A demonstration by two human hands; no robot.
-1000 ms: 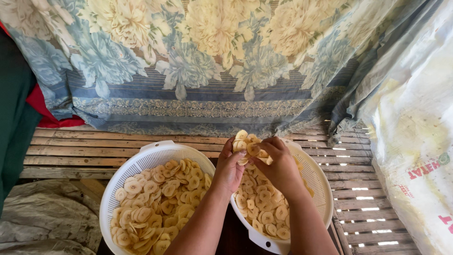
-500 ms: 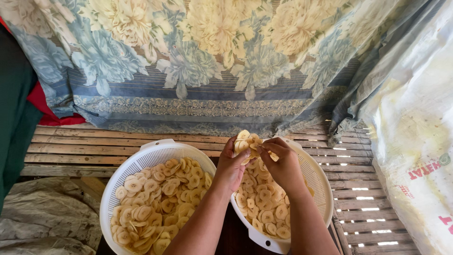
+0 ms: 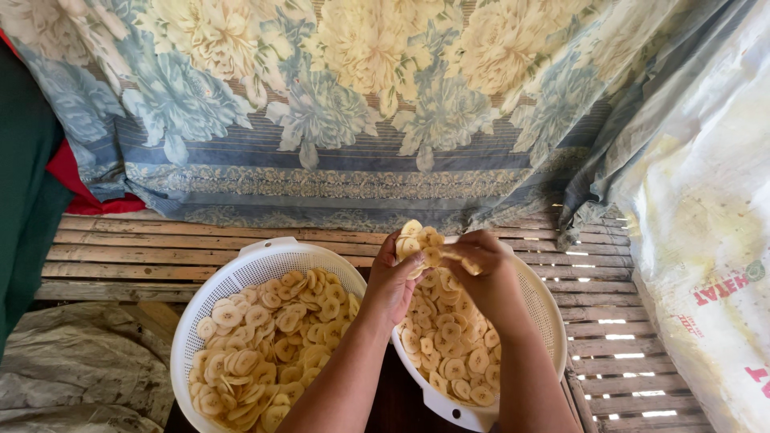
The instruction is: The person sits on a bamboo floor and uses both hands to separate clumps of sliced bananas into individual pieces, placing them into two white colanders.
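Observation:
Two white perforated baskets stand side by side on a bamboo slat platform, both filled with pale yellow round slices. My left hand [image 3: 395, 281] holds a clump of slices [image 3: 417, 240] above the right basket [image 3: 545, 305]. My right hand [image 3: 489, 277] meets it there, fingertips pinching at the same clump. The left basket [image 3: 241, 277] lies under my left forearm, its slices [image 3: 265, 345] heaped high. More slices [image 3: 449, 353] cover the bottom of the right basket.
A floral cloth in blue and cream [image 3: 337, 104] hangs behind the platform [image 3: 120, 256]. A white printed sack [image 3: 706, 240] hangs at the right. Red and dark green fabric [image 3: 32, 184] is at the left, crumpled grey plastic [image 3: 72, 369] below it.
Both hands stay over the right basket; the fingers have shifted slightly on the clump of slices. The baskets have not moved.

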